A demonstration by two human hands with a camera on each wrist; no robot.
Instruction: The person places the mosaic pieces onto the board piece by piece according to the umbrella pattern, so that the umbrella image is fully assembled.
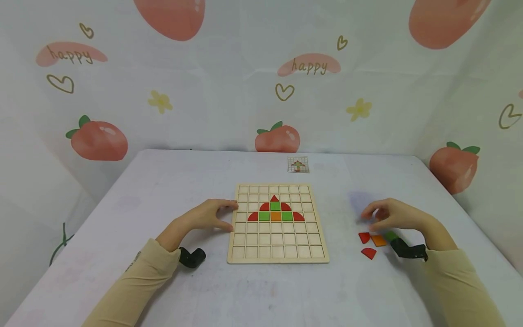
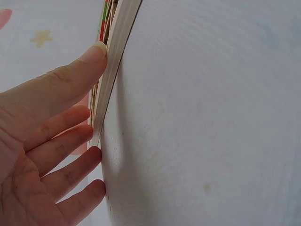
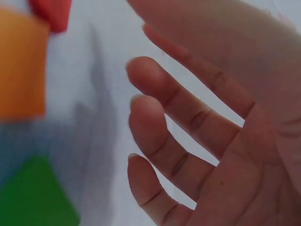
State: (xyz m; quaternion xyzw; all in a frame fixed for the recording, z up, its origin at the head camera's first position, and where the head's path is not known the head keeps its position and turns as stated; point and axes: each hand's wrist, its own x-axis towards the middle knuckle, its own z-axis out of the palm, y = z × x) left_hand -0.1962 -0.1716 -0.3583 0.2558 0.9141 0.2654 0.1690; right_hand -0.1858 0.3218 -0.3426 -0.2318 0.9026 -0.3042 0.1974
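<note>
A square wooden grid board (image 1: pixel 278 254) lies on the table. Red quarter-round pieces (image 1: pixel 298 216), green squares (image 1: pixel 264 215), an orange square (image 1: pixel 275 216) and a red triangle (image 1: pixel 274 198) at the top fill some of its cells. My left hand (image 1: pixel 206 215) touches the board's left edge, thumb and fingers spread, as the left wrist view also shows. Over to the right, my right hand (image 1: pixel 398 215) hovers above loose pieces, its fingers loosely bent with nothing seen between them. Below it are two red pieces (image 1: pixel 369 253), an orange square (image 3: pixel 21 66) and a partly covered green piece (image 3: pixel 40 197).
Behind the board lies a small printed card (image 1: pixel 298 164) with a similar grid pattern. Black wrist-worn devices (image 1: pixel 193 258) sit at both cuffs. A white cloth backdrop (image 1: pixel 229 91) with peach prints hangs behind the white table (image 1: pixel 196 295).
</note>
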